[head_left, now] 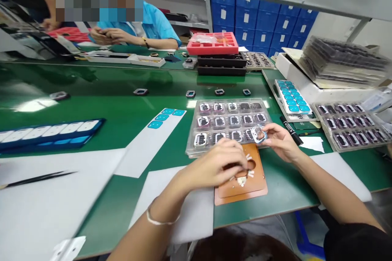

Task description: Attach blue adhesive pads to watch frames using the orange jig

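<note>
On the worktable [288, 191], a jig plate [251, 189] lies before a blister tray [193, 130]. Left of that lies a sticker sheet [142, 147]; farther left, tweezers [39, 178] on a foam sheet [27, 216]. Right lie a marker [290, 131], then a second blister tray [340, 147].

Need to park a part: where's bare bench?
Bare: green bench between blue strip and white strip; a narrower gap between white strip and tray. Crowded: orange plate, with the left hand over it; right of the tray, where marker, sticker sheet and second tray sit close.
</note>
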A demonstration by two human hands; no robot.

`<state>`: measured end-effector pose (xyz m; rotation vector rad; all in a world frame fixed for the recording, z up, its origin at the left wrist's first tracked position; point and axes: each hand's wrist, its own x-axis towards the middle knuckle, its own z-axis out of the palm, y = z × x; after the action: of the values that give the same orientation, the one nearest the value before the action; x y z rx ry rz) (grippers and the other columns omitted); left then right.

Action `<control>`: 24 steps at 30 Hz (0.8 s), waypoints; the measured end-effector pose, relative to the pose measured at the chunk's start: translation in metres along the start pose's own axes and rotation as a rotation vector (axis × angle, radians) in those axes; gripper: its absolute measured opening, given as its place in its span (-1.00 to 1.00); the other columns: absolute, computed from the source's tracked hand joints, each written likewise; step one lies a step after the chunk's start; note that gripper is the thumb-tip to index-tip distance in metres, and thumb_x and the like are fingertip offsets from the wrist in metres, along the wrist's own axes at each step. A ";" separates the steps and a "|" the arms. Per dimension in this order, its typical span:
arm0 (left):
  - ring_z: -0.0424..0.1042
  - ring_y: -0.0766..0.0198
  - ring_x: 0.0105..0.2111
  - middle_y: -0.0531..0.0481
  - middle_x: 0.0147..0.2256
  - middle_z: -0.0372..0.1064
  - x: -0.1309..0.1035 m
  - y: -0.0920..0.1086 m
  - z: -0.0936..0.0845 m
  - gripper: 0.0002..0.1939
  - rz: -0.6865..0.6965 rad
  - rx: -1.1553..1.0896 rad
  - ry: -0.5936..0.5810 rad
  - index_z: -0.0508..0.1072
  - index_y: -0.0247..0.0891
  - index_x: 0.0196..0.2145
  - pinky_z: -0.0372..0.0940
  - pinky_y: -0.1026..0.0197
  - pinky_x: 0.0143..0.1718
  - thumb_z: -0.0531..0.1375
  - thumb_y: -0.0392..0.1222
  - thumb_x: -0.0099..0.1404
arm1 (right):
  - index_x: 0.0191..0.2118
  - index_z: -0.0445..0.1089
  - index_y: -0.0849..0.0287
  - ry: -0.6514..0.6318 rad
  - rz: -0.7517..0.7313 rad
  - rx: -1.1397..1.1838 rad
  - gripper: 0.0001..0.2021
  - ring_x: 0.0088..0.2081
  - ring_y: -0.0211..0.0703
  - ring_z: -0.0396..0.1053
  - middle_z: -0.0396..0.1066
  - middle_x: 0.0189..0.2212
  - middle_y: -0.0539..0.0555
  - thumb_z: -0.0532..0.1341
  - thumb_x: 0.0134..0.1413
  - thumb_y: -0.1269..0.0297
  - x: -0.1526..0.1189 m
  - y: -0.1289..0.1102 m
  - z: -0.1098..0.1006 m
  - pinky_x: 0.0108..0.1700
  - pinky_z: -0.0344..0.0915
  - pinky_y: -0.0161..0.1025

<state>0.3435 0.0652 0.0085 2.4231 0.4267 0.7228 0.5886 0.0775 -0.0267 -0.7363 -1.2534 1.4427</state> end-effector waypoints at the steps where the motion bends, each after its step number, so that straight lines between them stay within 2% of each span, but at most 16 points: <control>1: 0.38 0.26 -0.19 0.01 -0.30 0.50 -0.003 -0.001 0.002 -0.80 0.009 -0.005 0.008 0.49 -0.23 -0.28 0.23 0.17 -0.08 0.08 -0.40 0.33 | -0.24 0.52 0.01 -0.026 -0.010 -0.015 -0.72 -0.27 -0.22 0.40 0.45 -0.35 -0.03 0.49 -0.15 0.27 -0.001 0.000 0.000 -0.23 0.43 -0.26; 5: 0.33 0.22 -0.16 0.00 -0.28 0.52 -0.012 -0.009 0.001 -0.72 0.006 -0.011 0.091 0.51 -0.21 -0.25 0.27 0.14 -0.09 0.05 -0.44 0.30 | -0.17 0.49 0.04 -0.146 -0.095 -0.186 -0.76 -0.27 -0.21 0.44 0.47 -0.31 0.00 0.42 -0.01 0.28 -0.007 0.000 0.002 -0.20 0.41 -0.23; 7: 0.31 0.17 -0.09 0.02 -0.26 0.54 -0.013 -0.012 -0.001 -0.70 0.004 0.021 0.078 0.53 -0.19 -0.31 0.25 0.07 -0.02 0.04 -0.45 0.27 | -0.15 0.48 0.07 -0.212 -0.193 -0.404 -0.80 -0.32 -0.22 0.42 0.47 -0.30 0.02 0.36 0.06 0.32 -0.008 -0.002 0.003 -0.24 0.40 -0.23; 10: 0.25 0.11 0.00 0.02 -0.17 0.54 -0.014 -0.011 -0.002 -0.71 -0.006 0.065 0.032 0.54 -0.19 -0.37 0.22 0.00 0.04 0.06 -0.46 0.19 | -0.21 0.47 0.14 -0.302 -0.411 -0.765 -0.89 -0.39 -0.22 0.35 0.46 -0.41 0.02 0.29 0.12 0.39 -0.006 -0.008 0.003 -0.28 0.33 -0.21; 12: 0.23 0.10 0.00 0.01 -0.10 0.51 -0.013 -0.010 -0.001 -0.70 -0.014 0.093 0.016 0.55 -0.17 -0.37 0.23 0.00 0.02 0.06 -0.44 0.15 | -0.27 0.46 0.15 -0.349 -0.489 -0.878 -0.96 -0.42 -0.21 0.31 0.42 -0.49 0.00 0.26 0.14 0.40 -0.004 -0.010 0.001 -0.29 0.29 -0.20; 15: 0.23 0.13 -0.10 -0.02 -0.13 0.49 -0.013 -0.008 0.000 -0.67 -0.033 0.141 0.036 0.57 -0.15 -0.37 0.24 0.04 -0.06 0.05 -0.42 0.15 | -0.28 0.44 0.14 -0.378 -0.495 -0.903 -0.96 -0.42 -0.21 0.31 0.39 -0.49 0.00 0.24 0.17 0.35 -0.001 -0.011 -0.001 -0.32 0.29 -0.21; 18: 0.27 0.17 -0.18 0.03 -0.23 0.53 -0.013 -0.006 0.001 -0.66 -0.023 0.130 0.023 0.56 -0.15 -0.34 0.21 0.04 -0.06 0.04 -0.44 0.15 | -0.29 0.46 0.11 -0.339 -0.510 -0.914 -0.94 -0.30 -0.16 0.36 0.38 -0.34 0.07 0.25 0.17 0.28 -0.001 -0.010 -0.002 -0.26 0.36 -0.17; 22: 0.33 0.14 -0.08 0.10 -0.25 0.57 -0.014 -0.006 0.001 -0.63 -0.023 0.113 -0.030 0.54 -0.16 -0.29 0.11 -0.01 0.04 0.02 -0.48 0.15 | -0.27 0.45 0.10 -0.287 -0.467 -0.926 -0.92 -0.08 -0.06 0.39 0.37 -0.06 0.17 0.29 0.14 0.25 -0.002 -0.008 -0.003 -0.10 0.38 -0.08; 24: 0.32 0.12 -0.03 0.12 -0.20 0.57 -0.014 -0.007 0.001 -0.61 -0.026 0.134 -0.048 0.54 -0.15 -0.33 0.09 -0.02 0.06 0.00 -0.50 0.14 | -0.20 0.43 0.10 -0.279 -0.448 -0.919 -0.87 -0.02 -0.02 0.39 0.41 -0.03 0.17 0.30 0.12 0.25 -0.002 -0.008 -0.004 -0.02 0.35 -0.03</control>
<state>0.3318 0.0637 -0.0017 2.5498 0.5009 0.6420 0.5954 0.0766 -0.0206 -0.7712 -2.1768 0.5633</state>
